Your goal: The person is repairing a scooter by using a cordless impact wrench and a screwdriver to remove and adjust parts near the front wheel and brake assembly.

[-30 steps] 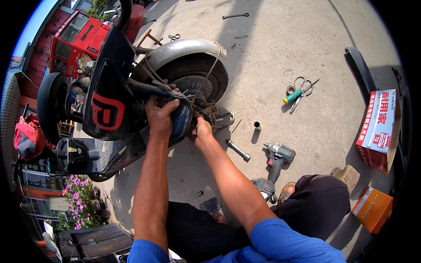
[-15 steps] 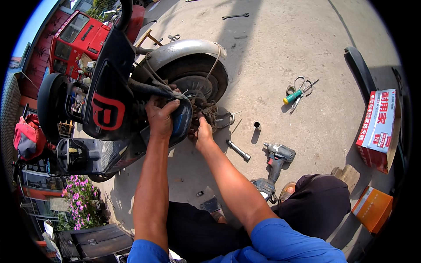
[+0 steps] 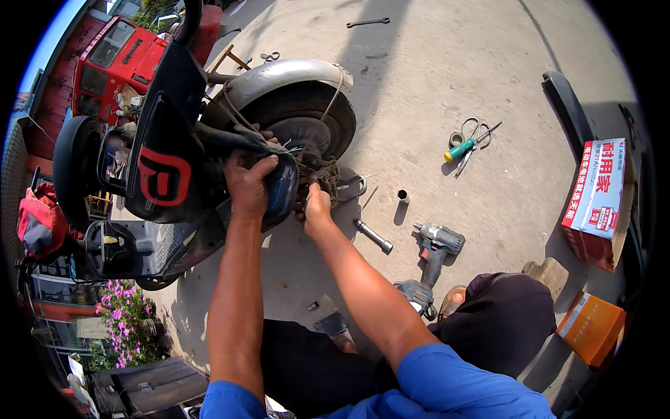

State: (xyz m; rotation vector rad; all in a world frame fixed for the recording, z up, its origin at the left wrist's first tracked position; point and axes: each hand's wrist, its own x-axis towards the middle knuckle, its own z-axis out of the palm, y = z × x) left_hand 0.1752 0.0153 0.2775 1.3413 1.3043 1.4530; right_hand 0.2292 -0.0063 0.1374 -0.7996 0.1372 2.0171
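Scooter (image 3: 164, 174): largest item, fills the left side of the view, its wheel (image 3: 331, 115) facing the open ground. Silver mudguard (image 3: 289, 73) arches over the wheel, with rope tied round it. Far right: red-and-white carton (image 3: 593, 199); nearer the person, a smaller orange box (image 3: 593, 328). Power tool (image 3: 434, 258) lies on the concrete by the person's knee. Dark cover (image 3: 283, 192) sits on the scooter, beside the wheel.

Hands: apart from each other. Left hand (image 3: 248, 178) is clamped over the upper part of the dark cover, thumb along the near side, fingertips showing beyond. Right hand (image 3: 316, 208) is at the lower edge of the wire tangle (image 3: 324, 178) next to the wheel; fingertips partly hidden, cannot tell whether they pinch anything.

Small items on ground: scissors (image 3: 481, 134) touching a green-handled screwdriver (image 3: 458, 150); metal bar (image 3: 373, 236); short socket (image 3: 403, 197), upright near the bar.
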